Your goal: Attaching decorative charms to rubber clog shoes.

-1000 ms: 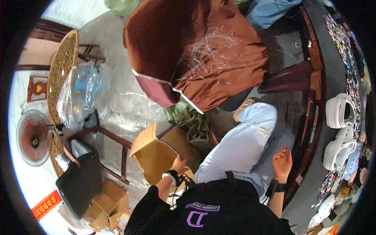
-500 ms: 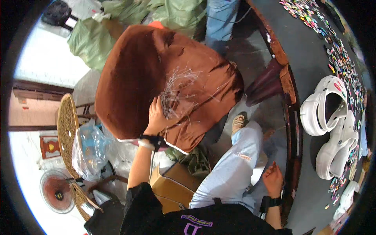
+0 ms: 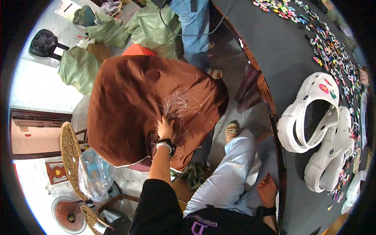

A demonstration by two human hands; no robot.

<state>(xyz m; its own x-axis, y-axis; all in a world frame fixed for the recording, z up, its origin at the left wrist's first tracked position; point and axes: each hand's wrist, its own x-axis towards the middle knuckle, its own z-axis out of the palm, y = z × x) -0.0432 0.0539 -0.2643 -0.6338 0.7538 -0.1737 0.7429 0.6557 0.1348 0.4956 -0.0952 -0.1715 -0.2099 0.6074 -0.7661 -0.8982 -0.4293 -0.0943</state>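
My left hand (image 3: 165,128) lies on a large brown cloth (image 3: 129,94) draped over a bulky seat-like shape. Its fingers reach out to the edge of a loose heap of thin, clear strands (image 3: 178,102), touching them. What lies under the fingers is partly hidden. Beside the dark table's edge, my right hand (image 3: 267,190) hangs low near my knee, its fingers loosely curled with nothing visible in them. A pair of white clogs (image 3: 309,113) rests on the table (image 3: 270,51); the farther one bears small colourful charms.
Many small colourful charms (image 3: 329,47) spread along the table's far side. A person in jeans (image 3: 194,31) stands beyond the cloth. Green sacks (image 3: 78,66) lie behind it. At left are a clear plastic bag (image 3: 94,176), a round woven tray (image 3: 68,149) and a fan (image 3: 69,216).
My view has shifted, so the clogs look nearer. My left hand has gone from lying flat beside the strands to reaching its fingertips at their lower edge. My right hand still hangs by the table.
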